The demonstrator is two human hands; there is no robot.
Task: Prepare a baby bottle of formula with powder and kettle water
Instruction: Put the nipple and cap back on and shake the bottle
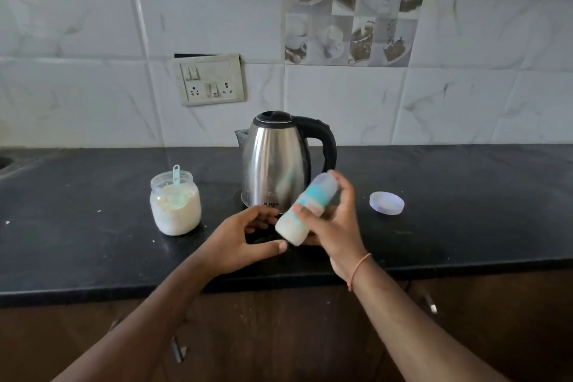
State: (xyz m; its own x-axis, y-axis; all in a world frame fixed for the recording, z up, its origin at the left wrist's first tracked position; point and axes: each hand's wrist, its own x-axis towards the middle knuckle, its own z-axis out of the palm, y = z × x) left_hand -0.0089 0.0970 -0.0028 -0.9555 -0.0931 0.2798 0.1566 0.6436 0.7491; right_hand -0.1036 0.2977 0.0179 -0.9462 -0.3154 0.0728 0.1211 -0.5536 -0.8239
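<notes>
Gripping the blurred baby bottle with its teal print and milky white liquid (305, 209), your right hand (333, 226) had its fingers and thumb curled round the middle of the body. You held the bottle tilted, its capped top leaning up and to the right, its base down and to the left, above the black stone bench (93, 242) and in front of the steel electric kettle with the black lid and handle (279, 161). Your left hand (245, 240) was beside the bottle's base with fingers loosely spread and thumb extended, holding nothing; whether a fingertip touched the bottle you could not tell from the blur.

You had the clear round jar of pale powder (175, 208) standing uncapped on the bench to the left of the kettle, a light green plastic scoop (176, 184) upright in the powder with its handle above the rim. A round pale lilac lid (387, 202) lay flat on the bench to the right of your right hand, well apart from the jar. Behind the kettle, a grey switch-and-socket plate (210, 79) sat on the white marbled wall tiles (465, 102).
</notes>
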